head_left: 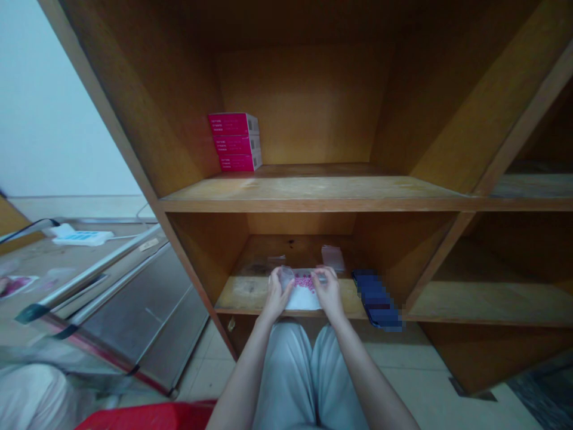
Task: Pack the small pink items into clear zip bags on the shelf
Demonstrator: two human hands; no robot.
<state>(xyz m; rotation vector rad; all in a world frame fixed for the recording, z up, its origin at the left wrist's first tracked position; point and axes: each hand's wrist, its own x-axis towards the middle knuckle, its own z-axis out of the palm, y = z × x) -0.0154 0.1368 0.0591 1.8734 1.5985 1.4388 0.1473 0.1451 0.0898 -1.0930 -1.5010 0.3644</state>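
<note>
Both my hands rest on the lower wooden shelf (250,295) over a white sheet (301,298) with a patch of small pink pieces (304,282). My left hand (278,292) has its fingers curled around a small clear plastic item (286,276), perhaps a bag or cup. My right hand (326,288) pinches something small at the sheet's right edge; what it is I cannot make out. A small clear bag (333,258) lies just behind my right hand.
A stack of three pink boxes (236,142) stands at the back left of the upper shelf (313,191). A dark blurred object (376,300) lies on the lower shelf right of my hands. Metal panels (134,298) lean at the left, a red bin (147,417) below.
</note>
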